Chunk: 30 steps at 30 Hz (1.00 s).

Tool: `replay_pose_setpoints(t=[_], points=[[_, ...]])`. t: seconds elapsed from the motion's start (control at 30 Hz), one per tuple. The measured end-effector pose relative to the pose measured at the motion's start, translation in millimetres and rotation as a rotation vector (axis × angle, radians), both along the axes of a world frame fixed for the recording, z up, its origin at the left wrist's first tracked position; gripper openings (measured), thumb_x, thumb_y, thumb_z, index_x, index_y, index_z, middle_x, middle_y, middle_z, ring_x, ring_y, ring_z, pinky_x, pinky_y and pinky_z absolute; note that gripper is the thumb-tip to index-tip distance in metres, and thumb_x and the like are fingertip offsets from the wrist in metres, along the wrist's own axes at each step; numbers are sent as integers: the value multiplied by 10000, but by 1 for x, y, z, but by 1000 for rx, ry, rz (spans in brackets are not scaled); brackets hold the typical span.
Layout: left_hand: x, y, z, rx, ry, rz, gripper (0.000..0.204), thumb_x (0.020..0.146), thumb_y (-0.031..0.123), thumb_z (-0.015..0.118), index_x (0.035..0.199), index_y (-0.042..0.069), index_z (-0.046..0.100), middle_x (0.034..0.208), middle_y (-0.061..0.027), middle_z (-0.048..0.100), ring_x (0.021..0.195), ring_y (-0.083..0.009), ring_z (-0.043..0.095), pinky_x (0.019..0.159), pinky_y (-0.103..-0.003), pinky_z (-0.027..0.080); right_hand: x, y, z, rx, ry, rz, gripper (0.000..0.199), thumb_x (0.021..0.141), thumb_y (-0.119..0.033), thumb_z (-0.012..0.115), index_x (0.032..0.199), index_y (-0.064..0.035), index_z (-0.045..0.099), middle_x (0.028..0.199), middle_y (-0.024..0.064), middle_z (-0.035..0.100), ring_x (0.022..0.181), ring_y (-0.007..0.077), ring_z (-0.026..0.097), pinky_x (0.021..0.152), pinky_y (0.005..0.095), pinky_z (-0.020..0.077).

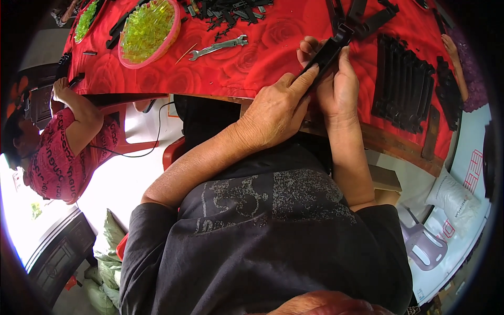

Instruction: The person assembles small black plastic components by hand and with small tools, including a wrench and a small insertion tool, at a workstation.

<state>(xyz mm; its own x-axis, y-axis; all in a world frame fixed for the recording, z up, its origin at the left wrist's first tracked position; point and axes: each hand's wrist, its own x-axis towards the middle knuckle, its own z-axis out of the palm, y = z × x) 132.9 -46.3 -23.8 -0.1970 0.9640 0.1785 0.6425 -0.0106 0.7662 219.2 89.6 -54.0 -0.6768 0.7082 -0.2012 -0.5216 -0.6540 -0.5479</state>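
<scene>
Both hands are on a long black plastic part (328,54) held at a slant over the table's front edge. My left hand (277,107) grips its lower end, with the index finger stretched along the top. My right hand (341,86) supports the part from beneath, its thumb raised along the far side and fingertips showing on the left. More black bar-shaped pieces (374,22) lie fanned out just beyond the held part. Where the lower end sits between the palms is hidden.
On the red cloth (283,31) lie a pink-rimmed basket (125,59) of yellow-green clear pieces, a double-ended wrench (218,47), a thin stick (185,53) and small black parts (231,16). A row of black bars (403,84) lies right. People sit at left (58,147) and far right (464,68).
</scene>
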Motion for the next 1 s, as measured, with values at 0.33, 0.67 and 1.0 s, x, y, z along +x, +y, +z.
replay_pose_setpoints(t=[0.33,0.67,1.0], points=[[3,-2,-1,18,-48,43,545,888,13,614,1411,8,461,909,-192,584,799,-377,636,688,-437,525,-3,-3,10,-53,-53,-29,546,1089,-401,272,1187,86,500,1290,287,562,1202,390,577,1099,512,434],[3,-1,-4,19,-79,57,499,895,28,602,1381,6,488,945,-219,579,821,-407,631,705,-460,534,-3,0,4,-49,-23,-18,637,1078,-477,186,1176,75,489,1214,284,595,1139,374,611,1065,489,471],[1,-2,-5,-13,-92,23,603,843,8,603,1424,7,442,949,-252,564,829,-435,616,729,-489,537,-5,-8,5,19,-61,-12,661,1067,-511,222,1193,77,496,1214,292,592,1132,382,614,1054,494,475]])
